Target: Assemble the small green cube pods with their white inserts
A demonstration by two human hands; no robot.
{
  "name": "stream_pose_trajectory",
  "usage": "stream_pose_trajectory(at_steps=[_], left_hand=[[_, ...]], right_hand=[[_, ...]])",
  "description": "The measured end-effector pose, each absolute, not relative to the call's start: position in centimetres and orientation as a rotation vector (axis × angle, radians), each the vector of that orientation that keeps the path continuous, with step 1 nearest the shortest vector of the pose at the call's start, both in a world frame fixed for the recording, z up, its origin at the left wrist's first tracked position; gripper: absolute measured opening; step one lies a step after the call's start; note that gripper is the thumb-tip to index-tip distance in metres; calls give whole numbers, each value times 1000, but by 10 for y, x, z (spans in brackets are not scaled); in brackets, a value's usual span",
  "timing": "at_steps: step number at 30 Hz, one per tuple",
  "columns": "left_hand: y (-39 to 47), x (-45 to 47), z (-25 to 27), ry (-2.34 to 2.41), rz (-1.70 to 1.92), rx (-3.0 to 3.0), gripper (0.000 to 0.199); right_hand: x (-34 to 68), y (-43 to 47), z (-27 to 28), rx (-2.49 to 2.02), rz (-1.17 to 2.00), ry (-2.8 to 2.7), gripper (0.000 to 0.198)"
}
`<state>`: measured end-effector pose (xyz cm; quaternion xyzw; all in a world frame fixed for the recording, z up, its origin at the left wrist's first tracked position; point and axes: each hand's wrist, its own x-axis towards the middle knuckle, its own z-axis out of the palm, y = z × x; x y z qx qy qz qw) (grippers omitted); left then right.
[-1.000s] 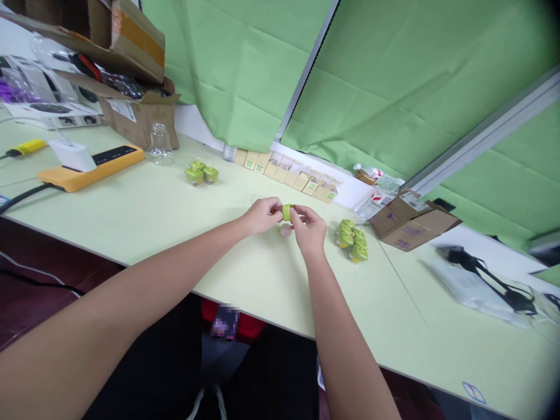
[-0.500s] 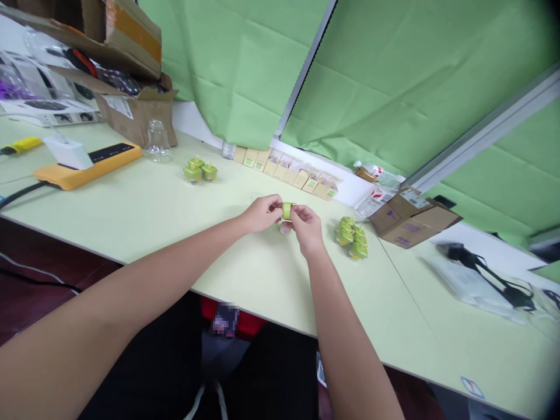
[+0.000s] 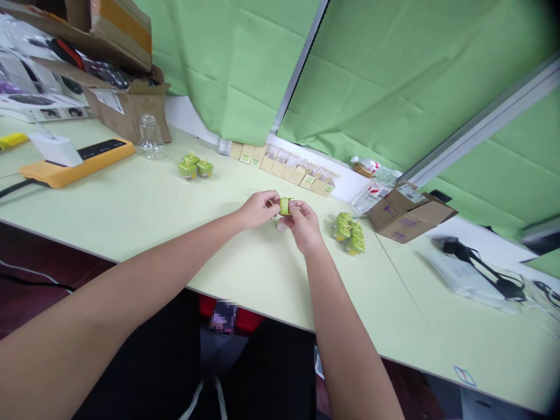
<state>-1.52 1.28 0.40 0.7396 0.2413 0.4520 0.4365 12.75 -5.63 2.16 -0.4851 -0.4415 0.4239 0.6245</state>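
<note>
Between my two hands, over the middle of the table, is a small green paper sleeve point(image 3: 284, 206), bent into a loop. My left hand point(image 3: 259, 209) pinches its left side with closed fingers. On its right side the thumb and fingers of my right hand point(image 3: 303, 223) are closed too. Just below the sleeve, by the right fingers, shows a small whitish round piece point(image 3: 281, 224); whether it is held or lies on the table I cannot tell. Several small clear tubs with green wraps point(image 3: 349, 234) are grouped right of my right hand, and a smaller group of green-wrapped tubs point(image 3: 195, 166) sits farther left.
A row of small tan boxes point(image 3: 284, 165) lines the back edge. Left are a clear bottle point(image 3: 151, 139), an orange power strip point(image 3: 79, 163) and an open carton point(image 3: 126, 111). Right are plastic bottles point(image 3: 371, 184), a cardboard box point(image 3: 405, 213) and black straps on a plastic bag point(image 3: 481, 271).
The view has shifted slightly. The green sleeve looks turned a little, with its opening showing more on the right. Both hands keep their grip on it.
</note>
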Motion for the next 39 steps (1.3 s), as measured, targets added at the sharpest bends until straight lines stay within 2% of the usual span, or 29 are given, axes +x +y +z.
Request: stream_pose_trajectory(at_steps=[5,16,30,39], left_hand=[[14,-19,6,635,1158,1910,5],[20,-19,9,571,1076,1842,10],[10,-20,16,500,857,1352,17],[9,-19,16,505,823,1293,24]], right_hand=[[129,-60,27,-1044,1074,-942,45],[127,-65,34,-977,1210,-1057,28],[125,-64,32,-984,1136,-1026,32],[125,-65,32,-994,1134,-1033,35]])
